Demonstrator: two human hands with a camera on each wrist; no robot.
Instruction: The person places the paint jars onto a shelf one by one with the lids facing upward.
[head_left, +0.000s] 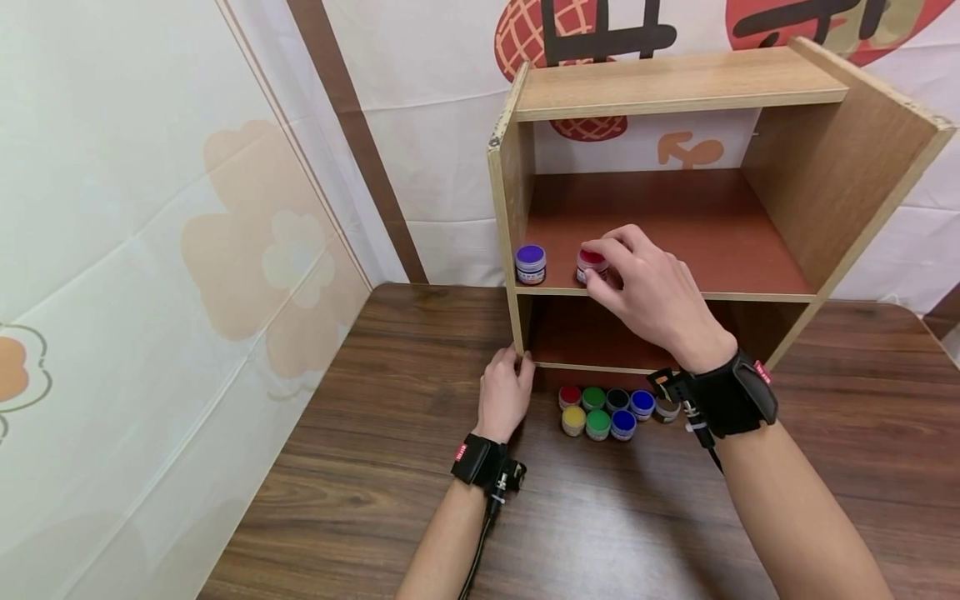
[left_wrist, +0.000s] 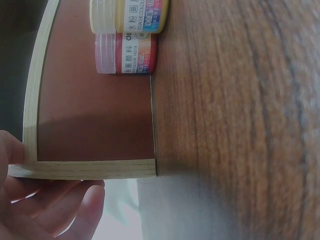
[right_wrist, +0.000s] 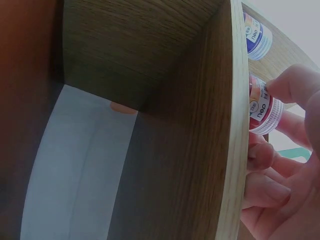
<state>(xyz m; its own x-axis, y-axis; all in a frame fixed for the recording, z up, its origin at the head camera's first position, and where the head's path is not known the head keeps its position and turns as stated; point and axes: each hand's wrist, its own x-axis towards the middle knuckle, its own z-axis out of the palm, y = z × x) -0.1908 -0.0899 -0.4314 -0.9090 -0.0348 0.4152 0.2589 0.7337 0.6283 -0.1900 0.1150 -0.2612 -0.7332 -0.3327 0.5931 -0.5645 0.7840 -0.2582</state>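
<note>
My right hand [head_left: 651, 290] pinches a small red-lidded paint jar [head_left: 589, 272] between thumb and fingers at the front of the wooden shelf unit's upper board [head_left: 675, 225]. In the right wrist view the red jar [right_wrist: 261, 106] is upright at the board's edge. A purple-lidded paint jar [head_left: 530, 265] stands to its left, beside the unit's left side panel [head_left: 502, 192]. Low on that panel, my left hand [head_left: 504, 393] grips its front edge; the left wrist view shows fingers [left_wrist: 90, 210] along its outer face.
On the dark wooden table [head_left: 375, 400], several paint jars stand in two rows before the unit, including a yellow one [head_left: 573, 421] and a green one [head_left: 597, 425]. A grey-looking jar [head_left: 666, 409] is partly behind my right wrist strap. Patterned cloth [head_left: 442, 167] hangs behind.
</note>
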